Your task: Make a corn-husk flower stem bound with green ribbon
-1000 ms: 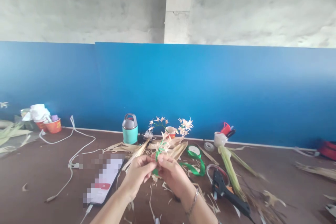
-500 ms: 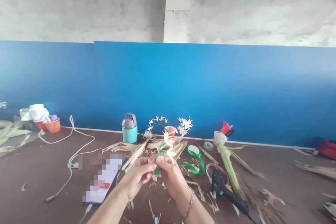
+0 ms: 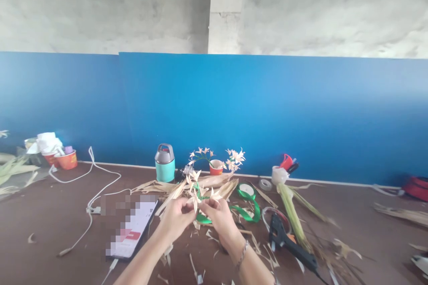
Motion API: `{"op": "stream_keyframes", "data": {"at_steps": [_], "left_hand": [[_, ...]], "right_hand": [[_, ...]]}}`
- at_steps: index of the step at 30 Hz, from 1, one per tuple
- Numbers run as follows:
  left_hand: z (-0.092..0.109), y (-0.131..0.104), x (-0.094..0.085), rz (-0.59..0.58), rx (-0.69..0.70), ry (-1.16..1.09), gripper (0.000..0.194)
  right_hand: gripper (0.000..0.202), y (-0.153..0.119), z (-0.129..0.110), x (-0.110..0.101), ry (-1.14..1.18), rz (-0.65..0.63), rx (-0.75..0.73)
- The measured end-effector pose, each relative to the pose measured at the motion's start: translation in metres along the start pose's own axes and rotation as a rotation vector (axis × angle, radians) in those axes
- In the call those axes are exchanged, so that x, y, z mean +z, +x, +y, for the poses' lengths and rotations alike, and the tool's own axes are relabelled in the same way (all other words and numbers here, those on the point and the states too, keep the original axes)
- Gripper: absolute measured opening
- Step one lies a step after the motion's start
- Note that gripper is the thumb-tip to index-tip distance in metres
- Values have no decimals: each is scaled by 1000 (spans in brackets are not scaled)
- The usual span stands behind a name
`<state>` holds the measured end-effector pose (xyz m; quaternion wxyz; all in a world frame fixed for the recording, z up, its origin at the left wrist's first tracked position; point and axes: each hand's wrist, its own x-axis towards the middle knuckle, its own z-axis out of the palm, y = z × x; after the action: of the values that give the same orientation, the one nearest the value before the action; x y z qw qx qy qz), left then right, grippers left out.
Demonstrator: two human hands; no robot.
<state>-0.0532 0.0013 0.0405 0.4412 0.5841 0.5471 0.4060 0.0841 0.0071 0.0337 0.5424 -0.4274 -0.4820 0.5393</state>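
Note:
Pale husk flowers on a green-wrapped stem (image 3: pixel 198 189) are held up between my two hands above the middle of the table. My left hand (image 3: pixel 179 218) has its fingers pinched at the left blossoms. On the other side, my right hand (image 3: pixel 219 220), with a bracelet at the wrist, pinches the sprig near a right blossom. Green ribbon (image 3: pixel 249 213) lies beside my right hand, trailing from its roll. Dried husks (image 3: pixel 214 181) are spread behind the flowers. A red paper cup (image 3: pixel 216 168) stands farther back, with finished flower sprays (image 3: pixel 236 156) around it.
A phone (image 3: pixel 133 231) with a white cable lies at left. A teal flask (image 3: pixel 165 164) stands behind it. At right are a black glue gun (image 3: pixel 290 247), a wire coil, a tape roll (image 3: pixel 265 185) and green stalks (image 3: pixel 292 213). Husk scraps litter the brown table (image 3: pixel 83 249).
The held sprig has tilted and moved left, its blossoms now spread between my hands. My right hand's grip has shifted, and the red cup behind is more visible.

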Motion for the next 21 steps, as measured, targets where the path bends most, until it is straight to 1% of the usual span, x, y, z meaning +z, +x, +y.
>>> {"op": "stream_keyframes", "data": {"at_steps": [2,5,6,8,11,12,13,14,15,17,19,20,21], "left_hand": [[0,-1,2,39,-1,32,21],[2,-3,4,-3,-76,-53,16],[2,-3,4,-10,-81,-62,15],[3,-3,5,5,-42,-32,16],[3,-3,7,49,81,5,17],[3,-3,7,58,101,-3,18],[2,-3,7,63,91,-23,17],[2,-3,7,62,57,-61,16],[1,-4,6,45,13,-122,15],[0,-4,4,-39,-69,-296,16],[-1,-5,2,-147,-115,-476,19],[-2,-4,1,-194,-124,-546,21],[-4,-4,1,-234,-130,-601,22]], "right_hand": [[25,1,1,0,-33,17,-16],[21,1,2,1,-89,34,-40],[20,1,3,1,-107,38,-46],[19,1,4,2,-133,54,-57],[15,2,7,3,-144,99,-73],[14,2,6,3,-138,103,-72],[15,2,6,2,-131,98,-68],[17,2,5,1,-115,66,-56],[20,1,3,-1,-77,2,-39],[23,0,1,-5,65,-184,15],[23,-1,0,-9,245,-364,70],[22,-1,1,-10,320,-425,93],[22,-1,1,-11,371,-460,107]]}}
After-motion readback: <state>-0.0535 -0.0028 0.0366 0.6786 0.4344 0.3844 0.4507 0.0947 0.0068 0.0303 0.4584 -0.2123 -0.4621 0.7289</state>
